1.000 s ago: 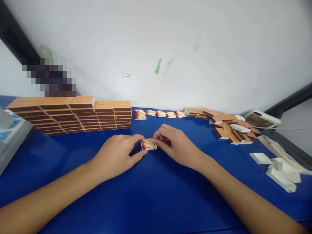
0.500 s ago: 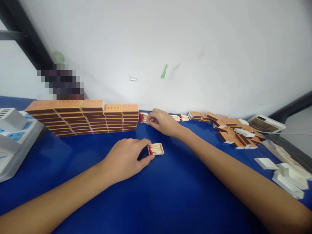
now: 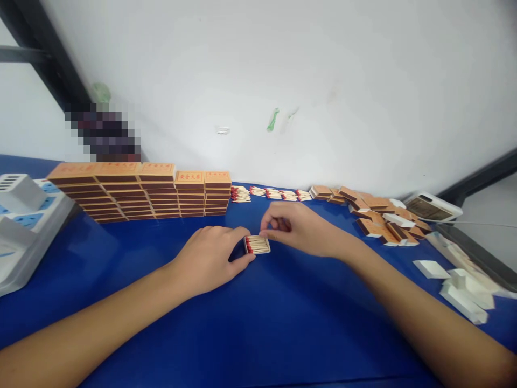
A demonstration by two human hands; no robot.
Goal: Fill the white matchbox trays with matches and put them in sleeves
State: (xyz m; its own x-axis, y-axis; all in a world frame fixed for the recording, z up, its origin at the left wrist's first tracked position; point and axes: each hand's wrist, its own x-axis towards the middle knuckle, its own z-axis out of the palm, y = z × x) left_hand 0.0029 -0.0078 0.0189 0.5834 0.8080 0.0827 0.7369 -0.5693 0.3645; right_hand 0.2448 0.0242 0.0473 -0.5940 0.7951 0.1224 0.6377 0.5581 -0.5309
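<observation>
My left hand (image 3: 214, 250) grips the left end of a small matchbox tray (image 3: 268, 249) between thumb and finger. Red-headed matches (image 3: 257, 243) lie side by side in the tray, their heads toward that hand. My right hand (image 3: 297, 229) is at the tray's right end, thumb and forefinger pinched together over the matches. Whatever is in that pinch is too small to make out. Behind the hands, loose matches (image 3: 241, 194) lie in several small heaps along the wall.
Closed matchboxes (image 3: 189, 180) form a stacked wall at the back left. More matchboxes (image 3: 375, 210) are scattered at the back right, near white pieces (image 3: 464, 302) and a phone-like object (image 3: 434, 206). A power strip (image 3: 44, 237) stands on the left of the blue table (image 3: 258, 328).
My right hand has come from the match heaps at the back toward me, down to the tray. My left hand keeps its hold on the tray.
</observation>
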